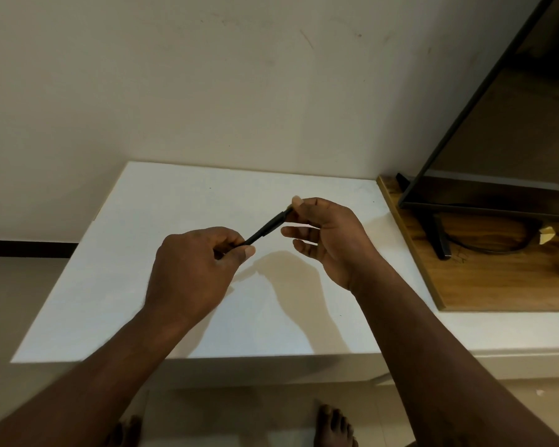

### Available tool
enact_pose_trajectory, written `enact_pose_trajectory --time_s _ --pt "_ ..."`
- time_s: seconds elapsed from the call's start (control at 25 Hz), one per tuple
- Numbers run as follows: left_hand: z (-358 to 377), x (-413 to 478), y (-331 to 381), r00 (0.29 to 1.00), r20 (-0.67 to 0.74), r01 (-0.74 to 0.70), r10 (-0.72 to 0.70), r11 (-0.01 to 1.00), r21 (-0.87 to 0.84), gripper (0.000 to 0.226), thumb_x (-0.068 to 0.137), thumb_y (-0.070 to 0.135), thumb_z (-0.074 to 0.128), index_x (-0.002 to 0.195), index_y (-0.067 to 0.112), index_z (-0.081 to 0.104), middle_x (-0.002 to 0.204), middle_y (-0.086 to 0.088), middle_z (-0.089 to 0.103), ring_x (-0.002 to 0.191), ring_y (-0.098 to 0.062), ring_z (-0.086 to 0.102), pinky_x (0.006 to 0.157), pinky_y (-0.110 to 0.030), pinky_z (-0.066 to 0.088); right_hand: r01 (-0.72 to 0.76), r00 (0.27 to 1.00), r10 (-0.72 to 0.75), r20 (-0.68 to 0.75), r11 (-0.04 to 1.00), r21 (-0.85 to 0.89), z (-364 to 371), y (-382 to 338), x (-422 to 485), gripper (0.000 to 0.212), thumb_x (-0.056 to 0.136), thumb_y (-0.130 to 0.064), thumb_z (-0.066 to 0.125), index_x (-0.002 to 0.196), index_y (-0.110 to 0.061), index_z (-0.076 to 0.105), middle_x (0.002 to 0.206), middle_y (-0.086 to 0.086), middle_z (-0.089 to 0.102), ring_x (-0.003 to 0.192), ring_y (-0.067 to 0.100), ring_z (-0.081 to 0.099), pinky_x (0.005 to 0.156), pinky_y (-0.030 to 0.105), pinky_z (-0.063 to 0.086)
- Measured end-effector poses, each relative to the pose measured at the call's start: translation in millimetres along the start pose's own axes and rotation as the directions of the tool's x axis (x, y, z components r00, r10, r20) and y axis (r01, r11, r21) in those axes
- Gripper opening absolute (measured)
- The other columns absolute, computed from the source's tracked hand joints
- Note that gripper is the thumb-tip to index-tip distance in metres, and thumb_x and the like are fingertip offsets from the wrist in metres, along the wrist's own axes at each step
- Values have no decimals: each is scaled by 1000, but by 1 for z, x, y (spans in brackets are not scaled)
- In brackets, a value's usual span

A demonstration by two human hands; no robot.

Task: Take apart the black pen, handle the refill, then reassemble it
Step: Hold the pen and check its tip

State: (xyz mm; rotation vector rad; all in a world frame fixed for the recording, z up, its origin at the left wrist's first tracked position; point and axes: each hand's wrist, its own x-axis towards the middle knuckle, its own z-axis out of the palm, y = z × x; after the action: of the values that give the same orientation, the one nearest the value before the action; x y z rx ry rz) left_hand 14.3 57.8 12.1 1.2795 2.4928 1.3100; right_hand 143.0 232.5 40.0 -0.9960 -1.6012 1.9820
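The fingers of our left hand [194, 266] are curled tight round the lower end of a slim black pen [265, 228], with the thumb pressing it against the forefinger. Our right hand [333, 233] pinches the upper end between thumb and forefinger, while its other three fingers hang loose and apart, touching nothing. The pen slants up from left to right between the two hands, held in the air above a white table [175, 221] and not resting on it. A slightly thicker section shows near the middle of the pen. We cannot tell whether a joint there is loosened, and no refill is visible. The risk, as we judge it, lies in the height and the light right-hand grip. If the halves part suddenly under a twist or pull, the refill or a small inner piece could spring free, bounce on the hard tabletop and roll off its near edge to the floor [239, 408] by our bare feet [334, 424]. The two-finger pinch may also slip on the smooth barrel. To the right, a television [497, 140] stands on a wooden board [497, 285] just beside the table, where a stray part could hide.
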Motion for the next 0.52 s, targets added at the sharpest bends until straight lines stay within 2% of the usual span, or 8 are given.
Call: enact_pose_trajectory --time_s 0.08,0.16,0.32,0.4,0.52 --pt "3 1 1 999 -10 38 -38 998 -46 19 88 48 73 93 31 80 73 27 66 70 6 65 63 -10 41 -21 1000 20 18 998 65 9 3 -2 25 101 -41 69 101 -17 75 98 -2 82 84 16 78 73 31 56" --pt "5 1 1 999 3 49 -48 996 -68 24 87 52 72 97 31 80 73 32 63 69 9 64 63 -9 41 -29 998 28 56 1000 11 19 9 -5 32 101 -45 67 110 -15 75 102 -2 83 85 14 78 73 30 56" --pt "6 1 2 994 104 48 -35 990 -130 36 82 68 60 89 37 77 71 26 69 80 14 64 61 -15 43 26 998 -25 50 1000 -10 28 14 -7 26 102 -43 66 106 -19 76 101 -4 82 86 9 78 77 30 54" --pt "7 0 2 989 142 49 -29 989 -142 37 79 73 56 85 41 74 71 25 70 83 16 63 61 -15 43 47 999 -47 -8 996 70 27 12 -7 26 103 -44 64 103 -21 75 99 -5 82 87 10 78 78 31 55" --pt "10 -3 3 985 171 26 -5 992 -121 43 79 73 55 87 37 78 72 23 72 81 12 65 61 -16 44 70 997 -63 -34 965 252 23 11 -7 30 107 -43 58 106 -20 75 98 -3 80 90 16 76 79 32 56"
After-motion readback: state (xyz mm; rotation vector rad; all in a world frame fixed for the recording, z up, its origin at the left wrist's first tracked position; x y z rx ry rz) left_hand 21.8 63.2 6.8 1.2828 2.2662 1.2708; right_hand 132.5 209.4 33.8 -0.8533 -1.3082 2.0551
